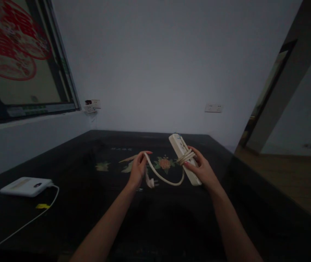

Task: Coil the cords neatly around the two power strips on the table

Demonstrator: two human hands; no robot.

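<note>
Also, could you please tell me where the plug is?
In the head view, the plug hangs on its white cord just below the left hand, to the left of the power strip.

Back wall (158, 65): plain, pale grey-blue in the dimness, with a white double socket plate (213, 107) right of centre.
Left corner: wall sockets (92, 105) beside the window's end.
Window (32, 89): dark-framed, above a pale sill (30, 120), with red round paper-cut-style decorations (16, 40).
Desk (155, 222): black, glossy, printed with a pink flower (165, 163) and green leaves.
Right side: a dark-edged opening (270, 83), then a grey side wall (305, 120).
Floor (303, 178): brown, wood-look.
Light: low, the room's edges in shadow.
</note>
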